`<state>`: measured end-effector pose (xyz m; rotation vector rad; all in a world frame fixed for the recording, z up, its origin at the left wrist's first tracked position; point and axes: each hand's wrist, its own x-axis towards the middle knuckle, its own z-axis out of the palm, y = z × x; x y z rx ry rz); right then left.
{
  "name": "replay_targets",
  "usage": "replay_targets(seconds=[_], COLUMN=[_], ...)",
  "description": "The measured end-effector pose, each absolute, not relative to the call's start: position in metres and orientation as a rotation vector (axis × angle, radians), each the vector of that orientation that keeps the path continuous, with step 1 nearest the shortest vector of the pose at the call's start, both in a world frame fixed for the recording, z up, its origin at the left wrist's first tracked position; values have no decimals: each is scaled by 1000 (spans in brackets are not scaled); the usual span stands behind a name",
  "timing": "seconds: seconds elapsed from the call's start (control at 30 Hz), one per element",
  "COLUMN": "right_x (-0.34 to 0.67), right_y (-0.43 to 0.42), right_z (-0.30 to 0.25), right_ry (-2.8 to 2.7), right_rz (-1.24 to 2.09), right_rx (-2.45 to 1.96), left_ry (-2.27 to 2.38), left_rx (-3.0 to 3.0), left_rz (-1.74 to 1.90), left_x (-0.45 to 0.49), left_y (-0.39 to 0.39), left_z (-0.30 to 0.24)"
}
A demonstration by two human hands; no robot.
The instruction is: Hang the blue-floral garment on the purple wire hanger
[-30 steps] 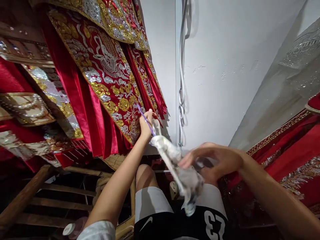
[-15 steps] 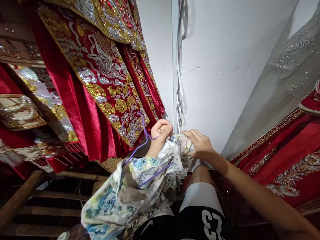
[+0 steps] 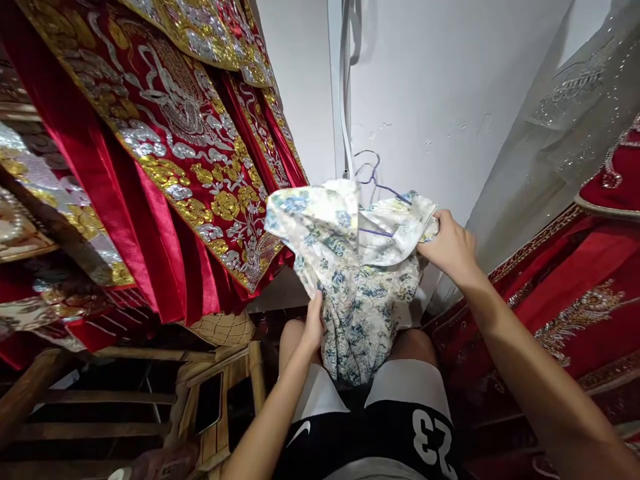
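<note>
A pale floral garment point(image 3: 357, 273) with blue and yellow flowers hangs on a purple wire hanger point(image 3: 373, 179) in front of me. My right hand point(image 3: 450, 248) grips the garment's right shoulder edge, fingers closed on the cloth. My left hand point(image 3: 314, 325) pinches the lower left side of the same garment, above my knee. The hanger's hook pokes up above the collar, near the white wall. Below are my legs in black-and-white shorts point(image 3: 400, 427) marked 23.
Red velvet robes point(image 3: 170, 153) with gold and silver embroidery hang close on the left. More red embroidered cloth point(image 3: 575, 300) lies on the right. White cables point(image 3: 344, 100) run down the wall corner. A wooden bamboo frame point(image 3: 220, 393) stands low at left.
The garment was bunched low between my hands; now it is lifted and spread out on the hanger. My left hand dropped from the hanger to the garment's lower side; my right moved up right.
</note>
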<state>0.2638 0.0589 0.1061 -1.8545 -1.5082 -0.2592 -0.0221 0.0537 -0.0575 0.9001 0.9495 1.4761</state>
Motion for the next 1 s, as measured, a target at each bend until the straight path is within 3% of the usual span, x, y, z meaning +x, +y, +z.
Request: replay_targets(seconds=[0.23,0.3,0.43,0.53,0.8,1.0], right_x=[253,241,187,150,151,150], right_y=[41,27,-5,-17,-16,-36], right_z=[62,30,-45,-81,-64,-55], right_ry=[-1696,-1734,-1687,-1409,-1285,-1322], right_rz=[-225,21,850,928,1121,1087], right_rx=[-1485,-1443,-1281,-1228,-1133,-1226], left_ry=[1040,1027,1023,1039,1083,1609], left_rx=[923,846,824,871,858,1228], left_rz=[1392,1347,1346,1337,1331,1890], left_x=[9,8,-2,-13,-20,0], left_y=[16,7,-7,-14,-19,-26], left_z=[-89,-98,-105,-99,-92,-101])
